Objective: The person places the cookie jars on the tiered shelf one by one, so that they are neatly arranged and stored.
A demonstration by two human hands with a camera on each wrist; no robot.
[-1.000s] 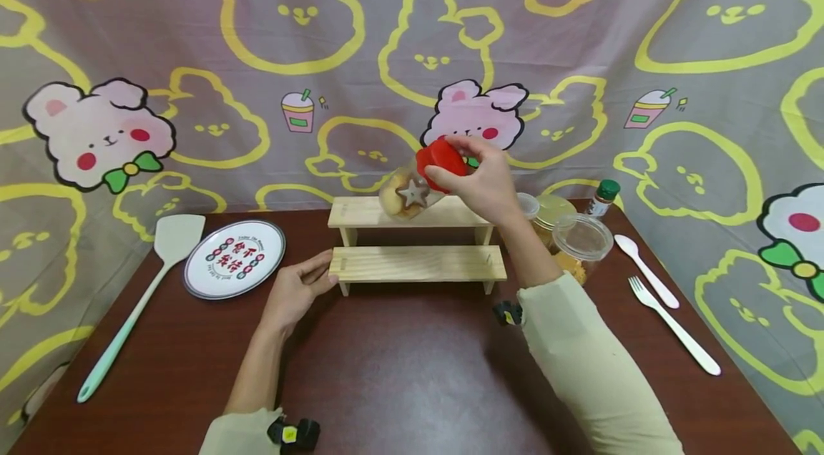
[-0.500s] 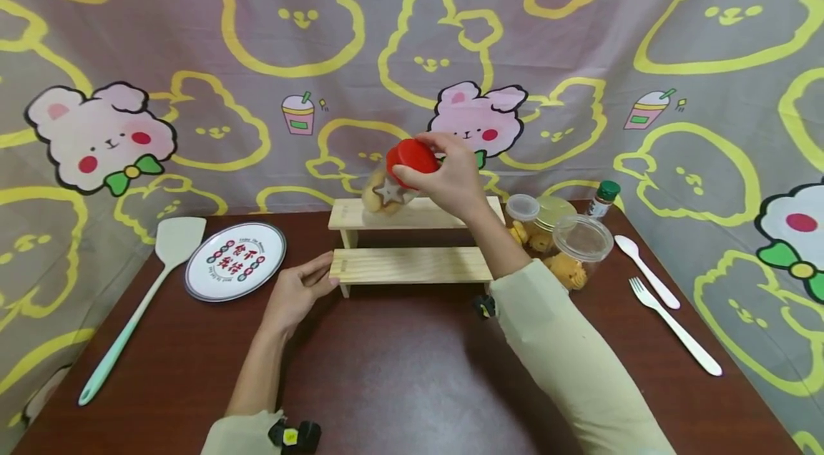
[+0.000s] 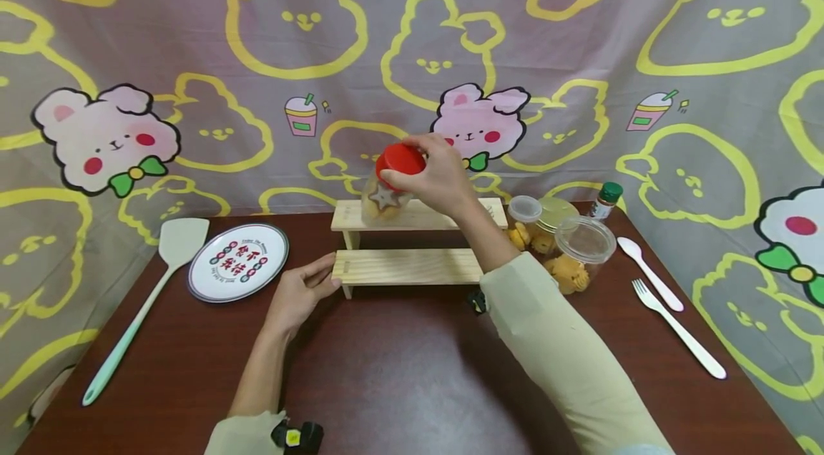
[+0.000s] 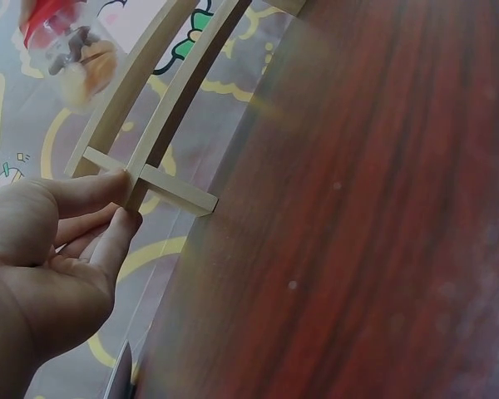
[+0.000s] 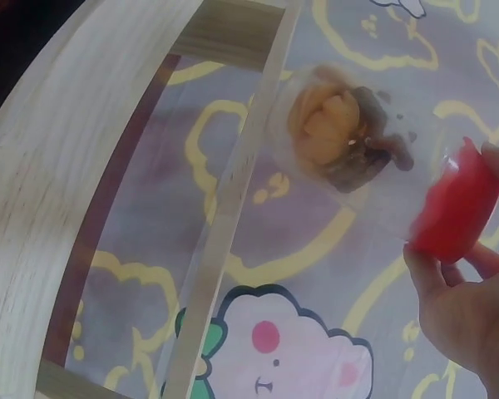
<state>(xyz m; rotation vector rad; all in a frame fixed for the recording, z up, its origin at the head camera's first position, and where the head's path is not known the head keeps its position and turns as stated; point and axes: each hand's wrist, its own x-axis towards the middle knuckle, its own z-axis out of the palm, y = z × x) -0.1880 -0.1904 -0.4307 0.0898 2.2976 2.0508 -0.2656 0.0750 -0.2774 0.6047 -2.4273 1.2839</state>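
My right hand (image 3: pixel 440 179) grips a clear cookie jar by its red lid (image 3: pixel 404 160). Inside the jar (image 5: pixel 349 137) are a brown star-shaped cookie and pale yellow ones. It tilts slightly at the left part of the upper shelf of a two-tier wooden rack (image 3: pixel 412 267); whether its base touches the board I cannot tell. My left hand (image 3: pixel 299 297) pinches the left end of the rack's lower shelf between thumb and fingers, as the left wrist view shows at the shelf board (image 4: pixel 183 96).
Right of the rack stand several clear jars of cookies, one a wide jar (image 3: pixel 573 265), plus a green-capped bottle (image 3: pixel 605 201). A white spoon (image 3: pixel 650 274) and fork (image 3: pixel 679 330) lie at the right. Leftward are a plate (image 3: pixel 238 263) and a spatula (image 3: pixel 144 305). A patterned cloth (image 3: pixel 360 26) hangs behind.
My right hand has carried the cookie jar leftward and slightly down over the upper shelf, bringing the jar more upright. My left hand has stayed on the rack.
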